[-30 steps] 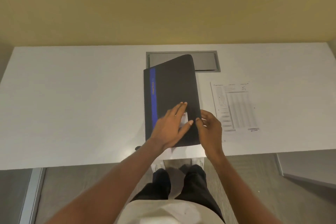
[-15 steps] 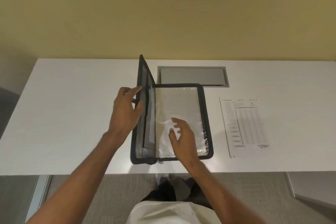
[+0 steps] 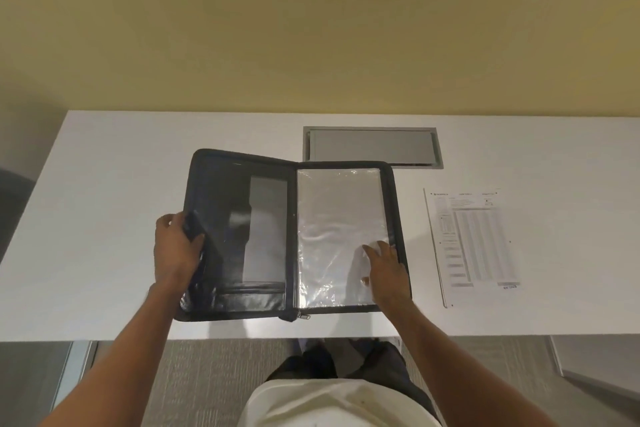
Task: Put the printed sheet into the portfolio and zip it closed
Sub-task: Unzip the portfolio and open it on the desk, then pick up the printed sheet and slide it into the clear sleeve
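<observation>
White desk (image 3: pixel 104 253) as work surface, yellow wall behind.

Nearest: zipper pull (image 3: pixel 300 316) at near edge of zip portfolio (image 3: pixel 239 298), by the spine, zip undone. Portfolio open, both halves facing up.

At left cover, left hand (image 3: pixel 176 250) gripping outer edge, thumb curled over the rim onto the lining. Outer edge looks slightly raised.

On right half, right hand (image 3: pixel 386 267) resting flat with fingers relaxed on clear plastic sleeve (image 3: pixel 332 215), holding nothing.

Further right, printed sheet (image 3: pixel 474 239) flat on desk, apart from portfolio, untouched.

Farthest: grey cable hatch (image 3: pixel 372 147), its near edge just covered by portfolio's far edge.

Step in hand, as judged: settle cover flat, then fetch sheet.
- Keep left hand pinning cover so it cannot fold back.
- Reach with right.
- Slide sheet toward desk edge or lift by a corner; thin paper on smooth top probably hard to pinch.
- Feed in square, no creasing.
- Cannot tell where sleeve opens; check first.
</observation>
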